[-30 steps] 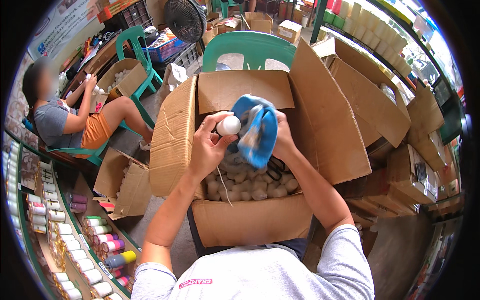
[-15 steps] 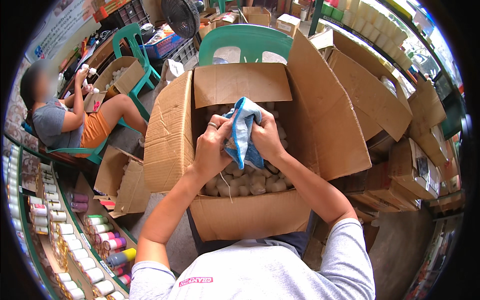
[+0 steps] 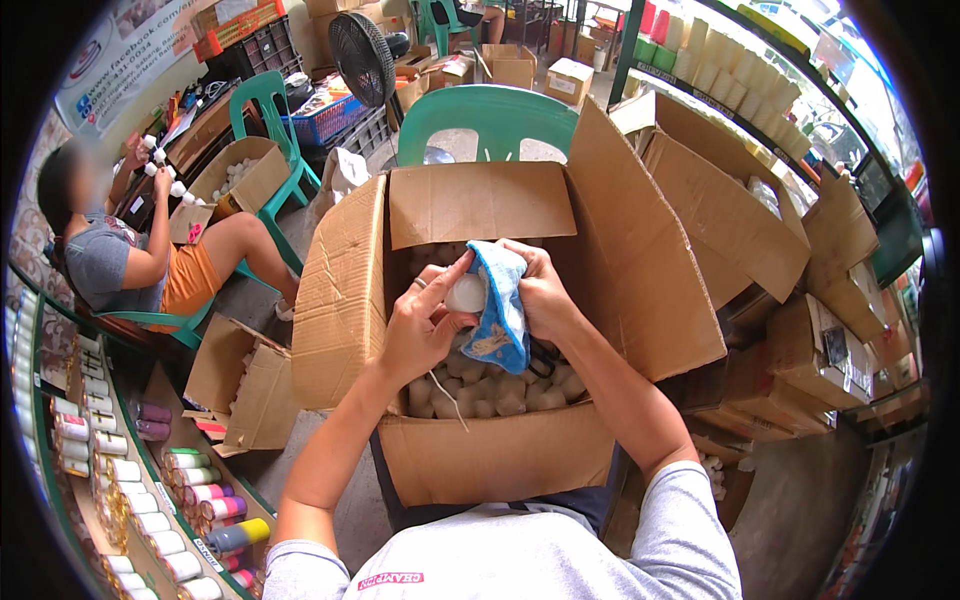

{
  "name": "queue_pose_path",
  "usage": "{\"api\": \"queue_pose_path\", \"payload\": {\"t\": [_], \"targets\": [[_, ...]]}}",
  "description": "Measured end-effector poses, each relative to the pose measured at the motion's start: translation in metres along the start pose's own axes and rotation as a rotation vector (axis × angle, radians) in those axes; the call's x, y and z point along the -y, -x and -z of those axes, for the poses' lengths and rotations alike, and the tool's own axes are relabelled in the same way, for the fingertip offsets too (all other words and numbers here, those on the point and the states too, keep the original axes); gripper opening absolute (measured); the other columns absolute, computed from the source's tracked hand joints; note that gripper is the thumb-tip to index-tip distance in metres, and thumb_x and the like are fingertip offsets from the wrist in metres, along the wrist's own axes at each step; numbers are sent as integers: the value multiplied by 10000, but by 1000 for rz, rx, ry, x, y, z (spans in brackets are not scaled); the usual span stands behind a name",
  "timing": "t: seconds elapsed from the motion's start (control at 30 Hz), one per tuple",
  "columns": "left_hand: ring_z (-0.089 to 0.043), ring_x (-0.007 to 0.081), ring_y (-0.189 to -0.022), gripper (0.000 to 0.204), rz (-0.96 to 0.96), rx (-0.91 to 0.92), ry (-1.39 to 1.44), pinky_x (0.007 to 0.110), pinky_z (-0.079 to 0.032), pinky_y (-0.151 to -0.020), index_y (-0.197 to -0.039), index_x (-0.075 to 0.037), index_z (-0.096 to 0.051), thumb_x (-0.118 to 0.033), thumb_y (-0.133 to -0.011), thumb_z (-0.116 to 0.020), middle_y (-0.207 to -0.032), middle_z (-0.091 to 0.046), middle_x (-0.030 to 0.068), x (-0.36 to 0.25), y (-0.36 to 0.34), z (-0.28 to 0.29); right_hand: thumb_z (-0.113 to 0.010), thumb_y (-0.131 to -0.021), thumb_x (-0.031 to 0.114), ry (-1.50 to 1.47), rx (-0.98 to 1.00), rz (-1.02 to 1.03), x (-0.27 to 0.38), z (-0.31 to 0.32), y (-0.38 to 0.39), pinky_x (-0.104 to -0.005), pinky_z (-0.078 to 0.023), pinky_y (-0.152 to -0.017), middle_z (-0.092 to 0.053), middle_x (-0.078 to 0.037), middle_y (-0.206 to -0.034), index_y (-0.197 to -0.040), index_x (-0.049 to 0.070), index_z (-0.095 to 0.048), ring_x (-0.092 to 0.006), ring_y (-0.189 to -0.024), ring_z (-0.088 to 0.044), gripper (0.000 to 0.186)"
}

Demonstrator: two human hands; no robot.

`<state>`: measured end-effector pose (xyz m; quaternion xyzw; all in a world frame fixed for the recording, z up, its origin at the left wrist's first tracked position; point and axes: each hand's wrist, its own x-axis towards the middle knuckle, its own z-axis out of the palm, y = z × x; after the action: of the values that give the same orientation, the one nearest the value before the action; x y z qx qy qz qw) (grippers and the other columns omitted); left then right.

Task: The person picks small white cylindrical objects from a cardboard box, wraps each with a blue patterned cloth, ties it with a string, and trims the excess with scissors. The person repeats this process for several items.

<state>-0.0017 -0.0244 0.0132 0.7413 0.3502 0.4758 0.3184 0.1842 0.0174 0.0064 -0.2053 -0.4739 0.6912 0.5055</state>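
Observation:
My left hand (image 3: 418,318) grips a smooth white round piece (image 3: 464,294), partly hidden by a blue cloth with pale, stained patches (image 3: 496,318) bunched in my right hand (image 3: 540,298). The cloth presses against the piece's right side. Beneath both hands, an open cardboard box (image 3: 640,260) holds many pale rounded pieces (image 3: 500,397). Black loops (image 3: 543,358) of what look like scissor handles lie among them, and a white cord (image 3: 452,408) dangles at the box's lower left.
Behind the box is a green plastic chair (image 3: 485,110). A co-worker (image 3: 140,250) sits at left, holding white pieces. Cartons (image 3: 820,355) stack at right; another open carton (image 3: 240,390) and racks of thread cones (image 3: 150,495) stand lower left. A fan (image 3: 360,60) stands behind.
Since a second ago, my hands have come together, bringing cloth and white piece into contact; both sit slightly lower in view. The co-worker's hands have also shifted.

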Motion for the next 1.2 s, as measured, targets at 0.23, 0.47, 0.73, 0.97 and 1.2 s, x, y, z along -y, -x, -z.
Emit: {"api": "queue_pose_path", "payload": {"t": [0.23,0.47,0.73,0.97,1.2], "targets": [[-596,84,-925,425,35,-82,341,178,-498,-677,-1281,-69,-469,-260,-940,-635,-1205,-583,125,22,-9,7,-554,-713,-100,1178,-273,253,0,15,-4,-322,-521,-799,-647,-144,-1036,-1110,-1,-612,-247,-944,-646,413],[-597,135,-994,363,234,-241,646,231,-502,-811,-1203,-67,-429,-171,-934,-649,-1127,-629,143,17,-15,13,-701,-905,245,174,6,-260,-2,-30,4,-318,-538,-775,-679,-156,-982,-1195,14,-435,-174,-872,-679,457],[-580,130,-1013,499,135,-289,449,247,-506,-837,-1366,-56,-446,-61,-911,-650,-1171,-582,113,15,-20,3,-824,-762,93,14,54,-365,-21,-46,7,-332,-588,-753,-653,-136,-899,-1179,-37,-427,-204,-824,-692,590],[-401,12,-601,280,253,-600,707,174,-310,-474,-1217,-58,-552,-144,-958,-610,-918,-575,9,35,-22,11,-722,-805,7,250,281,-303,-15,-29,7,-279,-510,-687,-613,-50,-835,-1229,-32,-476,-121,-728,-598,492],[-583,124,-756,403,670,-547,912,257,-466,-638,-1108,-124,-576,-335,-826,-771,-970,-626,16,50,-15,30,-531,-881,-27,324,14,-119,10,-12,5,-256,-549,-723,-654,-64,-864,-967,-30,-640,-121,-805,-640,139]]}}
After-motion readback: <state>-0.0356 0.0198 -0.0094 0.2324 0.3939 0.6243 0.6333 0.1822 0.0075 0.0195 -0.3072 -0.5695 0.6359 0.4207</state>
